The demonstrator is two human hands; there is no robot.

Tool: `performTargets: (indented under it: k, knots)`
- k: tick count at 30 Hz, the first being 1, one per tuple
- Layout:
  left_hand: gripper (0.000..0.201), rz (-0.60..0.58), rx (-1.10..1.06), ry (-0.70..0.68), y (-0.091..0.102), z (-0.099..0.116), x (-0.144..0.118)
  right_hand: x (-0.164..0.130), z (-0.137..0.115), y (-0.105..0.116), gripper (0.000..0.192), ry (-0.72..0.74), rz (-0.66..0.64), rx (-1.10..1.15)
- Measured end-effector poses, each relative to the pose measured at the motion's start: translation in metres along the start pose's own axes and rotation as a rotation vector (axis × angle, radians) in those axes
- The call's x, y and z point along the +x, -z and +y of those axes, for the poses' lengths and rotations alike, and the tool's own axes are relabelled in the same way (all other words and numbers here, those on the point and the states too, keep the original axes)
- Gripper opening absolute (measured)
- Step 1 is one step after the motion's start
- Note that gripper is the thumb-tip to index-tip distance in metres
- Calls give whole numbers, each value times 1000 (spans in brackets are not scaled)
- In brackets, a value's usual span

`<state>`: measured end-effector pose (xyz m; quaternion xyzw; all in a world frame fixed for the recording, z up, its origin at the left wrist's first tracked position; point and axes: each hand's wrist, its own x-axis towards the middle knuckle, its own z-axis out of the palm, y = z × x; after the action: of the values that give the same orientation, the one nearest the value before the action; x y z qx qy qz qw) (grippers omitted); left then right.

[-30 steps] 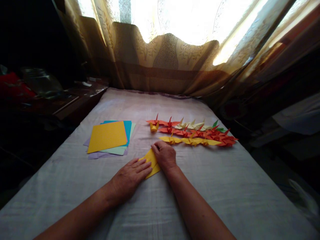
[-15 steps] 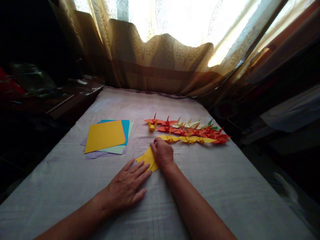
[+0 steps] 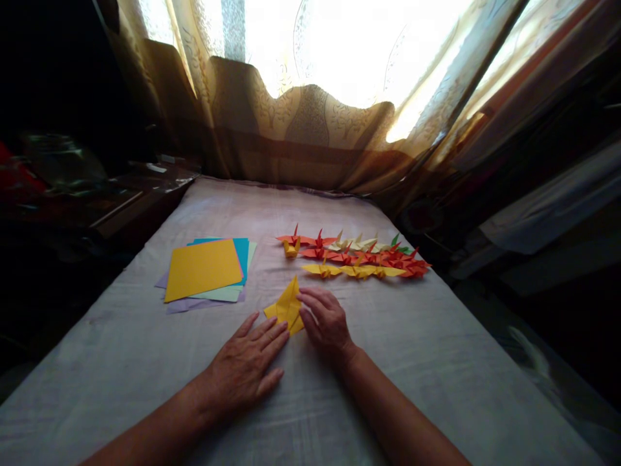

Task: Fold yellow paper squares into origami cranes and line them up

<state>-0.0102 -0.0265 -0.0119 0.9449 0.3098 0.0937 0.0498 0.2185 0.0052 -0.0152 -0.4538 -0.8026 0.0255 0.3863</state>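
A folded piece of yellow origami paper (image 3: pixel 287 304) lies on the cloth, its long point directed away from me. My left hand (image 3: pixel 250 359) rests flat with fingers stretched, the fingertips pressing the paper's near left edge. At the paper's right side is my right hand (image 3: pixel 327 320), its fingers bent and the thumb apart from them. Thumb and fingertips are at the paper's edge; I cannot tell how firmly they touch. Just beyond stands a row of yellow paper cranes (image 3: pixel 356 270).
Behind these are rows of red cranes (image 3: pixel 371 255), cream ones (image 3: pixel 359 243) and a small yellow folded piece (image 3: pixel 292 249). Left lies a stack of coloured paper squares (image 3: pixel 204 268), yellow on top. A light cloth (image 3: pixel 208 207) covers the surface; a curtain (image 3: pixel 310 123) hangs behind.
My right hand has moved off the paper's far tip toward me and right, and its pinch has opened. The point now shows standing out. My left hand has stayed in place.
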Motion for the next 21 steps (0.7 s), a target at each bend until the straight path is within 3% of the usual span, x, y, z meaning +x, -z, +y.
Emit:
performTargets:
  k: [3,5,8,12,21]
  knots:
    - [60,44,29,-24,-3,-1,-1,-11,-4,8,43,160,-363,-45]
    - [60,67,48,-44,-4,-1,-2,-8,-4,10,50,122,-567,-87]
    - [58,96,60,-59,-5,-3,-3,3,-2,11,54,53,-724,-126]
    - [56,91,45,-46,-5,-5,-2,13,2,10,57,8,-779,-146]
    - [51,126,-2,-31,3,-1,4,24,1,-8,57,-190,-680,-236]
